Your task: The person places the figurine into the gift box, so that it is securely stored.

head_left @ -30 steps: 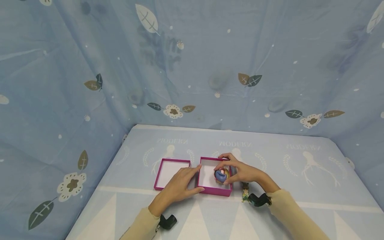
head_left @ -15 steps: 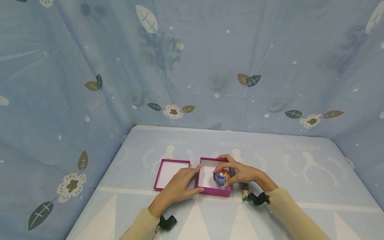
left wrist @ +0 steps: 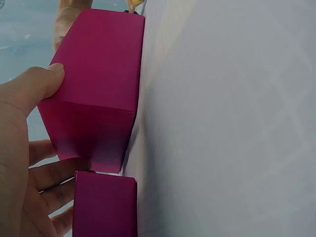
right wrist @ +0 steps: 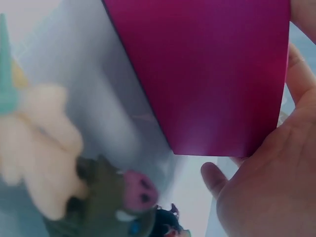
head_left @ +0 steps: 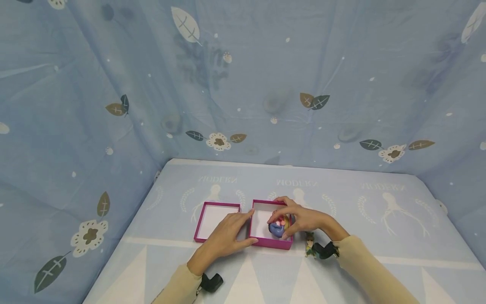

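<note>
In the head view, an open magenta box (head_left: 271,243) with a white inside stands on the table. My right hand (head_left: 303,217) reaches over its right wall and pinches a small round blue figure (head_left: 277,229) with pink and yellowish parts, inside the box at the right. Its underside is hidden. My left hand (head_left: 228,234) holds the box's left side, the thumb (left wrist: 56,74) on the front wall and the other fingers along the left wall. Just right of the box stands a toy figure (head_left: 309,245); close up, it has a grey-brown boar head (right wrist: 116,197) with a pink snout.
A shallow magenta lid (head_left: 213,219) with a white inside lies left of the box. Another small dark figure (right wrist: 168,223) shows partly behind the boar-headed one in the right wrist view. Patterned blue cloth (head_left: 243,84) hangs around the table (head_left: 364,202).
The blue figure, in my right hand, has shifted slightly left and nearer inside the box and turned, so more of its pink part shows. My left hand and the box stay in place.
</note>
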`<state>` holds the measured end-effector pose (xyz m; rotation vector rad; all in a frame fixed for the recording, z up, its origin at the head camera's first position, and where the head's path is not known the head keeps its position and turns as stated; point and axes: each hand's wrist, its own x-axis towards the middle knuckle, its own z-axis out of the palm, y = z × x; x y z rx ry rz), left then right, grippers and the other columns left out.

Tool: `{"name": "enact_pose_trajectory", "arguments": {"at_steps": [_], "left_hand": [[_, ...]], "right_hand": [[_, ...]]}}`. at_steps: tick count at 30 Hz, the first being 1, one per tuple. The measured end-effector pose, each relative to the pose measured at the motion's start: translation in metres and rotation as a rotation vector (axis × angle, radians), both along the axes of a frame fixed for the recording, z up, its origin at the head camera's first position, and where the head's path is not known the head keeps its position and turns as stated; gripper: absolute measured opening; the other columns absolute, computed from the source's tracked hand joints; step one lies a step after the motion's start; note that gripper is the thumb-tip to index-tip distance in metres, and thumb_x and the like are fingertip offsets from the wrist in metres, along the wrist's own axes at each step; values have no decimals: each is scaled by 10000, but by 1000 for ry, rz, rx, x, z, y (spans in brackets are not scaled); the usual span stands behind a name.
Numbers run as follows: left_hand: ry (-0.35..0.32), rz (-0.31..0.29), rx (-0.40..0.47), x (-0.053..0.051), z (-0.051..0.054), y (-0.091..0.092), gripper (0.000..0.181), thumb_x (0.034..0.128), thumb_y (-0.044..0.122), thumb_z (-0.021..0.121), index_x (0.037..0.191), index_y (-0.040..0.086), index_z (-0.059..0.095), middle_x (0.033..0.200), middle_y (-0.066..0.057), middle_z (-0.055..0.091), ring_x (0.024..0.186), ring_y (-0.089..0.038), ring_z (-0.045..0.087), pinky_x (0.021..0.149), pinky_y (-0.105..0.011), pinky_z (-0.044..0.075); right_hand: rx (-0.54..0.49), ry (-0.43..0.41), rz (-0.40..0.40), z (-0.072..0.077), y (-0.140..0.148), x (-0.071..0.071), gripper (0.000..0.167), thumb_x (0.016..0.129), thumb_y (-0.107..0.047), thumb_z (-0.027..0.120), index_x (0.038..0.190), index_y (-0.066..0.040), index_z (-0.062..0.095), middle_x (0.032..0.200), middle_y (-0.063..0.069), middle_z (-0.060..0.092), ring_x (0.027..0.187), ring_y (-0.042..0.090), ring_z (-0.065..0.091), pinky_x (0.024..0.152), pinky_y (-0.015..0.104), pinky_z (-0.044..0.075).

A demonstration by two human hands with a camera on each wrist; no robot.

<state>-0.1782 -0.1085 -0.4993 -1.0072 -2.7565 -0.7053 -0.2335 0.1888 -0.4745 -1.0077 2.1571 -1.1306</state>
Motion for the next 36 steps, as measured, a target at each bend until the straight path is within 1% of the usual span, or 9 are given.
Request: {"name": "enact_pose_trajectory", "arguments": {"at_steps": [4,8,15,21,26,28,31,33,36], "left_hand": [[5,0,2,1,1,0,823,866,585,644,1489,98,416,1361,-62,601,1260,-219,545,1093,-426,420],[3,2,-1,0,1,0,828,865,590,643,1495,106,408,1375,-56,594,1271,-211,541,1101,-423,414],[17,-3,-9,0,0,0,824,876,625,600,1489,105,416,1376,-54,591,1261,-210,547,1081,-429,430],[-10,9,-6,0,0,0,830,863,599,638,1496,116,407,1384,-54,588,1280,-216,535,1103,-430,411],[-25,11,-5,0,0,1,827,856,571,664,1497,115,406,1393,-54,582,1290,-216,528,1111,-424,403],[-27,13,-5,0,0,1,826,858,571,663,1497,115,406,1394,-53,581,1292,-216,526,1111,-423,403],[-26,14,-4,0,1,2,824,859,575,658,1493,110,412,1392,-54,583,1291,-215,527,1107,-420,407],[-25,15,-5,0,1,2,825,860,578,656,1493,111,411,1391,-52,583,1291,-214,526,1107,-418,408],[-24,13,-5,0,1,2,825,859,578,657,1495,113,409,1387,-51,585,1288,-212,528,1107,-419,408]], "right_hand": [[58,-8,-17,5,-2,1,455,731,-330,836,1164,-311,699,1550,147,184,1409,391,157,1062,746,191],[84,-11,-23,7,-3,0,449,723,-332,834,1154,-325,708,1553,157,184,1393,412,185,1058,741,200],[88,-19,-23,4,-2,-1,452,730,-318,819,1170,-306,717,1570,183,159,1394,445,179,1053,750,210],[93,-20,-17,3,-2,-2,455,724,-357,809,1169,-313,722,1566,175,172,1386,436,200,1041,727,263],[51,-19,4,1,0,-3,438,741,-330,817,1168,-283,732,1566,182,185,1389,431,204,1060,727,237],[20,-4,23,0,0,-4,388,748,-318,823,1125,-256,754,1553,193,223,1384,429,219,1065,725,223],[-2,21,43,1,0,-4,275,754,-312,831,1015,-237,787,1542,200,262,1390,423,222,1077,728,195],[9,31,40,2,0,-4,216,754,-320,833,954,-249,795,1553,182,263,1409,409,203,1086,735,170],[34,38,29,3,0,-3,194,752,-332,831,930,-265,795,1570,152,248,1429,390,180,1097,739,148]]}}
